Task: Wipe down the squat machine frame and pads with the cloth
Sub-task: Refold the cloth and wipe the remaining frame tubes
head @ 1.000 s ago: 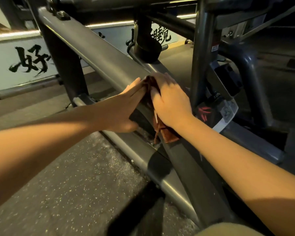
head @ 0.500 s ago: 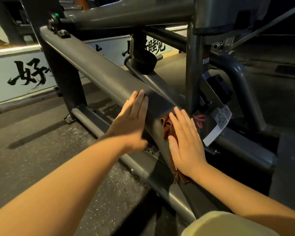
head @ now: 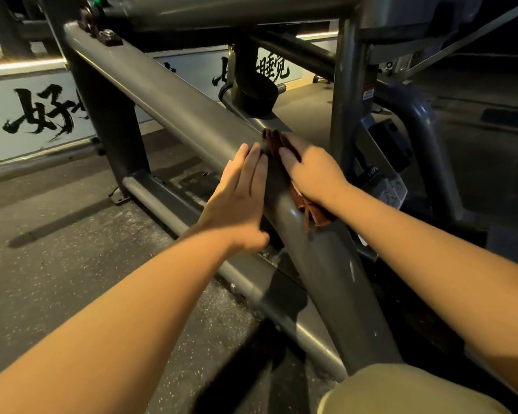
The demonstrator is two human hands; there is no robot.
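Note:
A thick grey sloping beam (head: pixel 174 106) of the squat machine frame runs from upper left down to lower right. My left hand (head: pixel 240 198) lies flat against the beam's near side, fingers straight. My right hand (head: pixel 311 171) presses a reddish-brown cloth (head: pixel 313 215) onto the beam's top. The cloth shows beyond the fingertips and hangs out below the wrist. Most of the cloth is hidden under the hand.
A grey upright post (head: pixel 346 94) stands just right of my hands. A black cylindrical stop (head: pixel 253 97) sits behind them. A low floor rail (head: pixel 162 201) runs under the beam over speckled rubber flooring (head: pixel 72 264). A wall banner with black calligraphy (head: pixel 39 115) is at left.
My right hand slid the cloth down the beam and then back up it. My left hand flattened against the beam's side and stayed there.

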